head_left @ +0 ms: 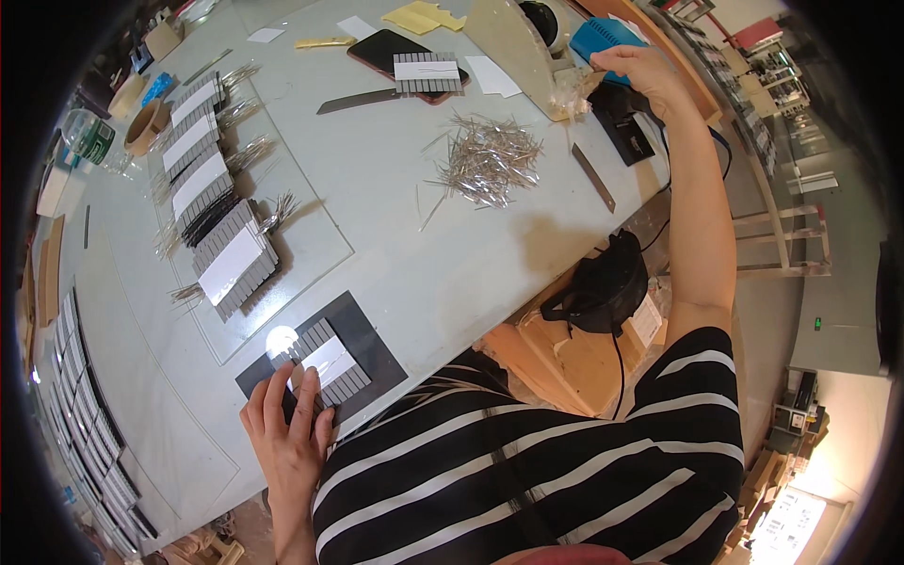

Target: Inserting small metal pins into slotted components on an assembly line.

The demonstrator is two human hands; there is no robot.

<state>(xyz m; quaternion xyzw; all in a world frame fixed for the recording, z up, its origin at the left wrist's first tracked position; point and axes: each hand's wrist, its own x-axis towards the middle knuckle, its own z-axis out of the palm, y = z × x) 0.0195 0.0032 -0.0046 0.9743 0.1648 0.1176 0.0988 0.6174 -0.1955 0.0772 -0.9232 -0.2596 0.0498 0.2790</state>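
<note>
My left hand lies with fingers stretched out over the near left edge of a row of grey strips with a white label across its middle. These strips rest on a dark square pad at the table's front edge. My right hand reaches far right, thumb and fingers pinched together beside the front end of a beige tape dispenser. Crumpled clear tape hangs at that end. Whatever is between the right fingertips is too small to make out.
A pile of thin silvery wire-like pieces lies mid-table. Labelled grey strip bundles line a glass sheet to the left. Behind are a phone and dark blade; another blade and a black box lie right.
</note>
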